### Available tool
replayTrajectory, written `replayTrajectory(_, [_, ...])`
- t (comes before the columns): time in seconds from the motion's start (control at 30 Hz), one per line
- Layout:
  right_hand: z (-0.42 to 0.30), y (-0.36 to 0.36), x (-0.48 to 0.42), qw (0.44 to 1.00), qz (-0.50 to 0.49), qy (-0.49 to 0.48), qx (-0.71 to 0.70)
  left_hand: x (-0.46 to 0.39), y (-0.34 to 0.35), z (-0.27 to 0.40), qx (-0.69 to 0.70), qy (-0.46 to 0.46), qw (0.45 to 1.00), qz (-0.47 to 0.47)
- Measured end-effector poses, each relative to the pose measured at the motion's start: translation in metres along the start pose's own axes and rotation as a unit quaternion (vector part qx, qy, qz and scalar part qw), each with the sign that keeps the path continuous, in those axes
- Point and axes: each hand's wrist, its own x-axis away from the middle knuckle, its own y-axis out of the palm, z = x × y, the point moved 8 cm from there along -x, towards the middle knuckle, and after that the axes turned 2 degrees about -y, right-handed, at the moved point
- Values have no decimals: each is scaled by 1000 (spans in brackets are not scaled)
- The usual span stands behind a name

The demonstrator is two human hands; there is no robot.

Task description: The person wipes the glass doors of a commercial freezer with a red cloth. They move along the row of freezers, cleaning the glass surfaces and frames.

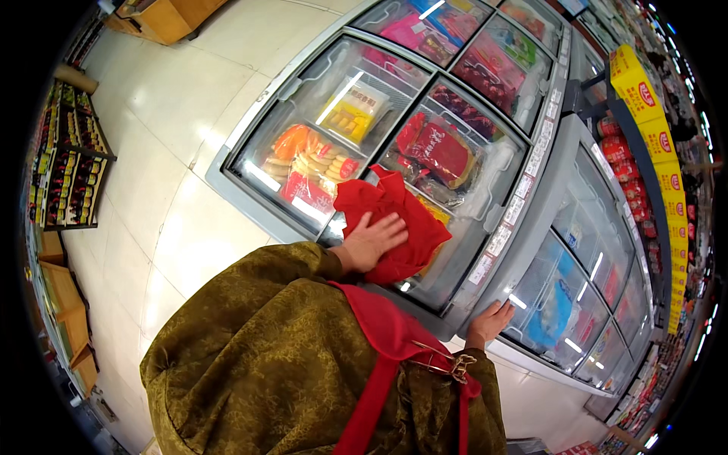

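Observation:
My left hand (372, 242) lies over a bunched red cloth (398, 227), its fingers spread on top and pressing the cloth onto the glass lid of a chest freezer (250, 207). The cloth covers part of the near pane. My right hand (490, 323) rests on the grey rim of a second chest freezer (515, 278), with no object in it. Under the glass near the cloth lie a bag of pale round food with a red label (310, 165), a yellow food package (357, 111) and a red food package (438, 149).
Right of the freezers runs a curved-looking shelf edge with yellow signs (660, 142) above red packages (620, 153). A bottle rack (74, 153) stands left across the tiled floor (187, 142). A wooden display stand (165, 20) is at the top left. Metal clasps (458, 367) hang on red straps.

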Motion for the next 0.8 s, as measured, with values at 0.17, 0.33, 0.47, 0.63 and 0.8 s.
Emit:
replayTrajectory(0.17, [-9, -7, 4, 1000, -12, 4, -14, 52, -27, -122, -9, -273, 961, 44])
replayTrajectory(0.33, [-9, -6, 2, 999, -28, 18, -21, 99, -28, -206, 24, -483, 874, 50])
replayTrajectory(0.47, [1, -2, 4, 999, -27, 21, -25, 86, -23, -214, 67, -524, 849, 8])
replayTrajectory(0.63, [-4, 2, 0, 999, -33, -3, -15, 94, -28, -217, 74, -503, 861, -26])
replayTrajectory(0.8, [8, 11, -1, 1000, -18, -17, -5, 86, -43, -221, 67, -484, 872, -24])
